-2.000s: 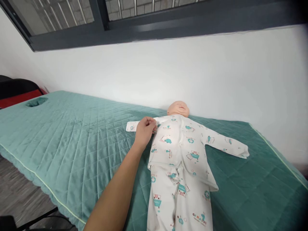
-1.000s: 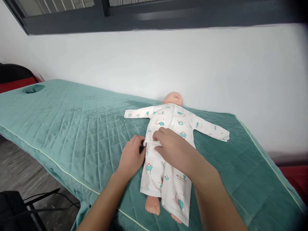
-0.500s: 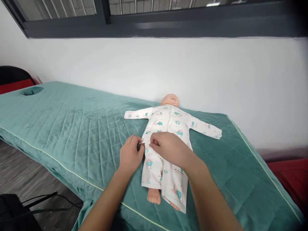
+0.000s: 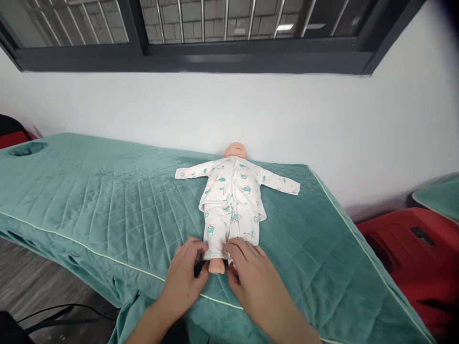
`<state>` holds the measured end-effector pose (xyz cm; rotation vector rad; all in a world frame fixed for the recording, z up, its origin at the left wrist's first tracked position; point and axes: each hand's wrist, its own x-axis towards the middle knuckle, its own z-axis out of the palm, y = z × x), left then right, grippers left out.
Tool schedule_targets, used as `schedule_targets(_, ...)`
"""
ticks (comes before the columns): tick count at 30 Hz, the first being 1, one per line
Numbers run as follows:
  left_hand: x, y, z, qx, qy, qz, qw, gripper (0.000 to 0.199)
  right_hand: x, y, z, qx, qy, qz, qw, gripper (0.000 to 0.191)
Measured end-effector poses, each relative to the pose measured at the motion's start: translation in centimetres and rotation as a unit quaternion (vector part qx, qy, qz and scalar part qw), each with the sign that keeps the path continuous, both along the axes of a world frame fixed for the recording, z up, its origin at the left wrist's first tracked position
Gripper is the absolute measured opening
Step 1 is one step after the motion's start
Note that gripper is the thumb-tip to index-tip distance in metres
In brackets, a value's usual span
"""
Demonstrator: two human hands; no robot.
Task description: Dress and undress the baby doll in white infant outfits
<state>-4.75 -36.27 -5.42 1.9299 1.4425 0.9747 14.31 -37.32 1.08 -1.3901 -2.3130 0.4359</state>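
Observation:
A baby doll (image 4: 235, 150) lies on its back in a white printed top (image 4: 229, 179) and matching trousers (image 4: 217, 229), arms stretched to both sides. The top's hem hangs over the upper part of the trousers. My left hand (image 4: 184, 277) is beside the left trouser cuff, thumb and fingers apart, fingertips close to the cloth. A bare doll foot (image 4: 216, 266) sticks out between my hands. On the other leg, my right hand (image 4: 254, 277) grips the trouser cuff between fingers and thumb, covering the foot there.
A green quilted cover (image 4: 118, 200) lies over the bed, whose near edge has pale piping. Behind it stand a white wall (image 4: 143, 105) and a dark window frame (image 4: 215, 62). A red chair (image 4: 398, 258) is at the right; cables (image 4: 64, 308) hang at lower left.
My hands have moved from the top's hem at the doll's waist down to the trouser cuffs. The hem now lies loose over the trousers. The view has shifted, showing more window.

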Motion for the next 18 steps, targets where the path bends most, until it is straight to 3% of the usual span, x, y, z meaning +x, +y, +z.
schedule_targets(5, 0.9, 0.3, -0.1, 0.012, 0.004, 0.043, 0.999, 0.013, -1.7, 1.0, -0.4, 0.011, -0.061, -0.095, 0.994, 0.017)
schedule_targets(12, 0.2, -1.8, 1.3, 0.017, -0.116, 0.065, 0.991, 0.015, -1.3, -0.2, -0.6, 0.082, 0.023, -0.055, 0.995, 0.018)
schedule_targets(18, -0.2, -3.0, -0.3, 0.012, -0.096, 0.098, 0.990, 0.012, -1.2, -2.0, -1.2, 0.102, 0.082, -0.040, 0.991, 0.024)
